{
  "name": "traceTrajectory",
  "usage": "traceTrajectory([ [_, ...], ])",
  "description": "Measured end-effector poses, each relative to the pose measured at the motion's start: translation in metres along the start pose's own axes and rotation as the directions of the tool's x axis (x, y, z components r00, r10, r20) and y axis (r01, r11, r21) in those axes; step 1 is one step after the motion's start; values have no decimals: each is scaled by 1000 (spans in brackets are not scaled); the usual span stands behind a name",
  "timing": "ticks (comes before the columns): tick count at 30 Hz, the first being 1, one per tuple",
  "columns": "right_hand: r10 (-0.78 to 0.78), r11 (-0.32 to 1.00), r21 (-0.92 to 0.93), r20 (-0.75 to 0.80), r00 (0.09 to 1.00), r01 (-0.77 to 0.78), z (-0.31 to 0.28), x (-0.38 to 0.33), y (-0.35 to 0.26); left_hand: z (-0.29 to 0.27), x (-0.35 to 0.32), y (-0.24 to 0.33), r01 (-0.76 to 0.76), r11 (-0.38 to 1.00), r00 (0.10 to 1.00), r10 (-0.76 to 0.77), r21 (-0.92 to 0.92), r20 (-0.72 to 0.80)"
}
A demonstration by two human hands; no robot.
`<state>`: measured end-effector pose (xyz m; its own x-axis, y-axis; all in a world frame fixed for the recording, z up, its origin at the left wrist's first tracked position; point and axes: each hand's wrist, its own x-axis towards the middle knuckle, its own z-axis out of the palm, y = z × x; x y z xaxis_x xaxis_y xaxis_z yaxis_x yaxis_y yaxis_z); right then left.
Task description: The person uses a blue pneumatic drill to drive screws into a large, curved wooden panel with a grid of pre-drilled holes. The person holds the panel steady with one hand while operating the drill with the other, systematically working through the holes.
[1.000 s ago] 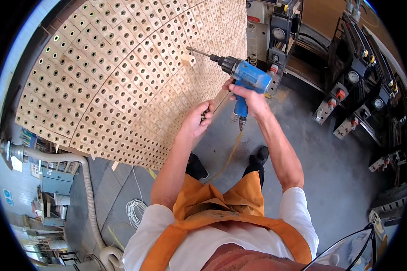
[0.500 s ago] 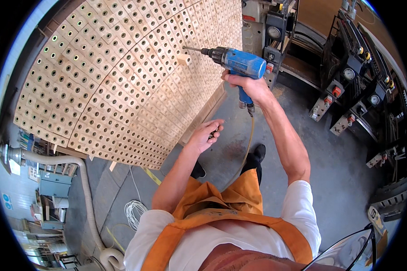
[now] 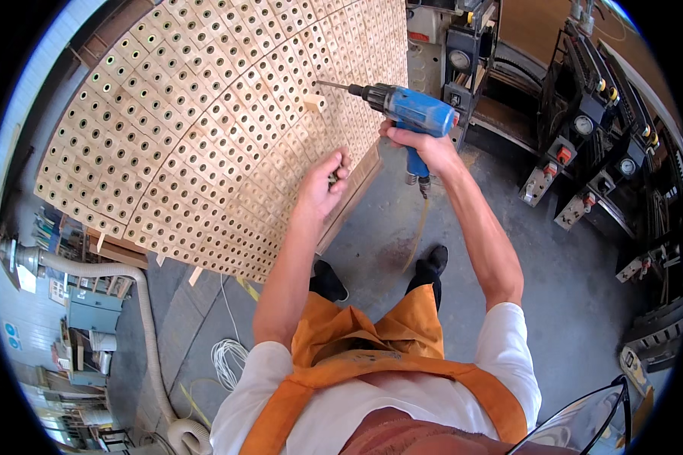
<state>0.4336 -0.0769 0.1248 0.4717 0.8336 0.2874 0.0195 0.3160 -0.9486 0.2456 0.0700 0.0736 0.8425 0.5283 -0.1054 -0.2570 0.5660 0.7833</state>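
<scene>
Blue pneumatic drill (image 3: 417,111) is sitting at 1 o'clock in the head view, slim bit (image 3: 335,86) pointing just past 9 toward the holed wooden panel (image 3: 205,199); can't tell if the tip is touching. What's changing: left hand (image 3: 323,189) is shifting up from beside the panel's lower edge to over it, while the drill is holding roughly the same spot against the panel. I'm reading that as the handful being brought nearer the bit, with the drill being kept ready. Right hand (image 3: 426,150) is wrapping the grip, fingers curling round its front, body lying above the thumb; trigger contact isn't showing. Left fingers are bunching around small dark pieces (image 3: 333,179), at 7 to 8 o'clock from the drill, well apart from the bit; count isn't readable. Small wooden block (image 3: 313,102) is standing out at 6 o'clock from the tip. Air hose (image 3: 417,239) is hanging toward 6 from the grip; gauged machine (image 3: 584,127) is standing at 3, clear of both hands.
</scene>
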Motion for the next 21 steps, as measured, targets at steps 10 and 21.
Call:
traceTrajectory([
  [10, 181, 964, 185, 73, 981, -191, -43, -64, 13, 35, 47, 28, -112, 984, 987, 126, -135, 95],
  [21, 43, 999, 13, -81, 996, -42, -25, -55, 32, 60, 86, 28, -183, 976, 983, 182, -116, -20],
])
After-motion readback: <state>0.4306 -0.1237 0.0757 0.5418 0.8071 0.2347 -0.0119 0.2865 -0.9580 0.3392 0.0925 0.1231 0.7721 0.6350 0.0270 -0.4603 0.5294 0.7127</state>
